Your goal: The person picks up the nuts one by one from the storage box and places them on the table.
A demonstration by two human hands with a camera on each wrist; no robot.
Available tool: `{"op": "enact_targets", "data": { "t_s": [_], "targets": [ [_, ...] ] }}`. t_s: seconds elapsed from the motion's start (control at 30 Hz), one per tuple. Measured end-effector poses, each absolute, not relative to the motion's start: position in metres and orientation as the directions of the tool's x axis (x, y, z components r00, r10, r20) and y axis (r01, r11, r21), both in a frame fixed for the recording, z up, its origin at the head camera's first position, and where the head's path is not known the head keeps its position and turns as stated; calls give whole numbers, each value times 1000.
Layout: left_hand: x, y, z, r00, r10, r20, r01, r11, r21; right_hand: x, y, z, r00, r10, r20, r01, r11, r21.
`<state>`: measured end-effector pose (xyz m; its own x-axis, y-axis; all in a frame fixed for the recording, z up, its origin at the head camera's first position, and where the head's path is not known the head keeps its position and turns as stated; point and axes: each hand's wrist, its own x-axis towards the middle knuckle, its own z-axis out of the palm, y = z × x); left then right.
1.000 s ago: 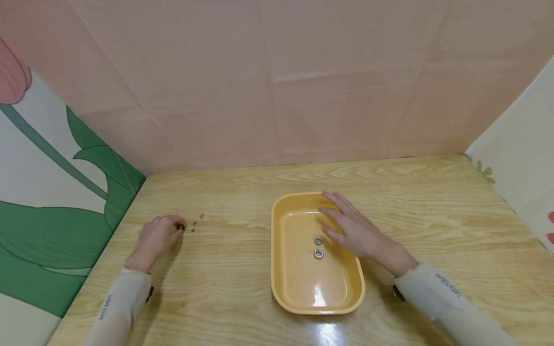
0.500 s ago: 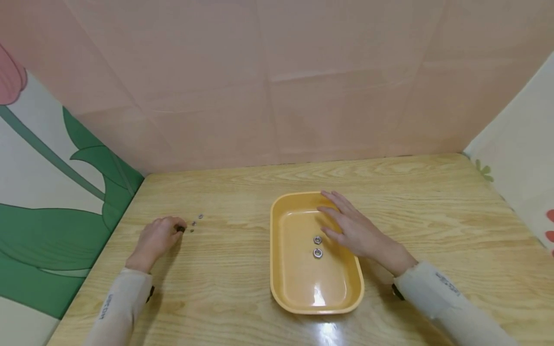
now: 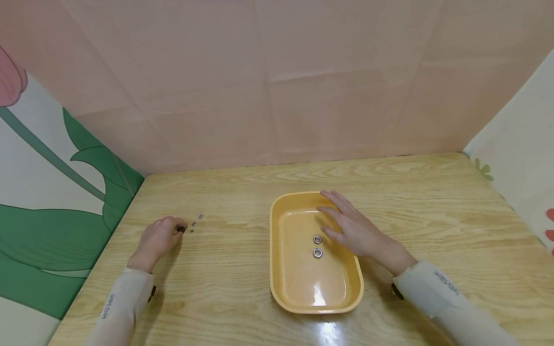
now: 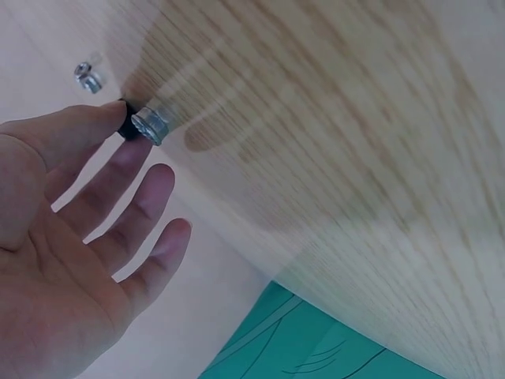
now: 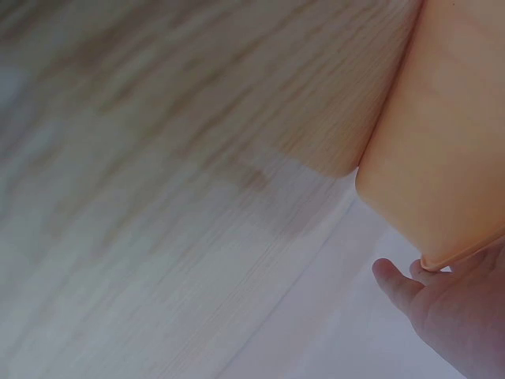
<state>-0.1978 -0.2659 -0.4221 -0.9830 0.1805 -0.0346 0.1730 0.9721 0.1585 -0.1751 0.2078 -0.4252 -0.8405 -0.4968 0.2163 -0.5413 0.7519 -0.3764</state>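
Note:
At the left of the table in the head view, my left hand point(image 3: 157, 239) pinches a small black piece point(image 3: 181, 229) between thumb and forefinger; its kind I cannot tell. Right at those fingertips in the left wrist view is a silver metal piece point(image 4: 150, 126), with the other fingers loosely spread. Several small metal pieces point(image 3: 194, 224) lie just right of the hand. My right hand point(image 3: 357, 234) lies over the right rim of the yellow tray point(image 3: 277, 269), fingers spread and nothing held. Two hex nuts point(image 3: 318, 253) lie on the tray floor near those fingers.
The wooden table point(image 3: 225, 288) runs back to a pinkish wall covering point(image 3: 268, 105). A side panel with green leaves point(image 3: 52, 235) borders the left edge, and a white panel point(image 3: 519, 149) borders the right.
My left hand has edged slightly right, nearer the small metal pieces, still pinching the black piece. The right hand and the tray keep their places.

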Motion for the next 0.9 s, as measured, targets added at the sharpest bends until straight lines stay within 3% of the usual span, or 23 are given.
{"op": "enact_targets", "data": {
  "t_s": [0.9],
  "targets": [
    [-191, -245, -411, -971, 221, 96, 235, 955, 180, -174, 209, -425, -836, -505, 215, -548, 751, -368]
  ]
}}
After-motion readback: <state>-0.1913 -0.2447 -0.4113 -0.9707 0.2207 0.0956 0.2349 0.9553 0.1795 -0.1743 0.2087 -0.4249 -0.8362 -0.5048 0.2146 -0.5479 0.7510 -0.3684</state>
